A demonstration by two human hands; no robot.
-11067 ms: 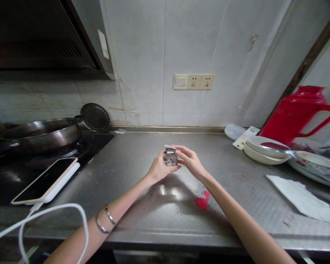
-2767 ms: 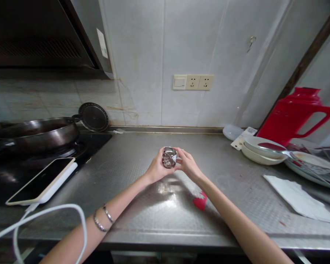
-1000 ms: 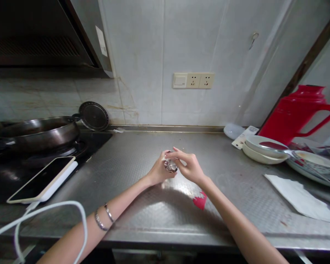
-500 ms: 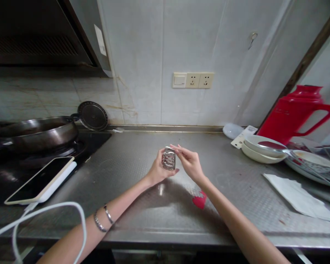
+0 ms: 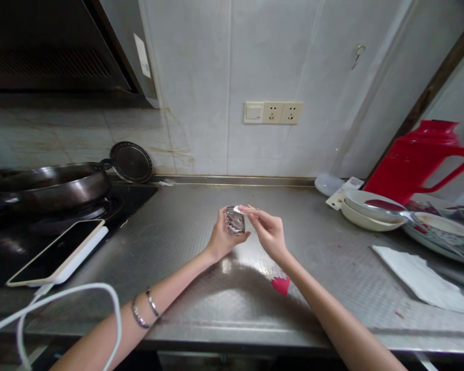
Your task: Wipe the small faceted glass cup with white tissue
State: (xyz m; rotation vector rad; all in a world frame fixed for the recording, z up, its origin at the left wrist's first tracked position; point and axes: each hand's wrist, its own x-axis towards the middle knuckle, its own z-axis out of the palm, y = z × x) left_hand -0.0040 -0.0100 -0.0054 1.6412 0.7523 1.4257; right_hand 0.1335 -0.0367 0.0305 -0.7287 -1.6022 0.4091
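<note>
My left hand is wrapped round a small, shiny, silvery object with rounded corners and a rippled face. It is too small to tell whether this is glass or metal. The hand's thumb lies below it, the fingers behind its left side. At the object's top edge, my right hand presses a small white wipe or paper scrap under its fingertips. Below the hands, partly beside my right forearm, a red heart-shaped piece lies on the metal counter.
On the left are a hob with a steel pan, a round dark lid and a phone with a white cable. Bowls, a folded white paper towel and a red flask stand or lie right.
The white scrap at my right fingertips has moved down onto the silvery object's upper face. Its tilt has altered slightly, and my right fingers have shifted a little.
</note>
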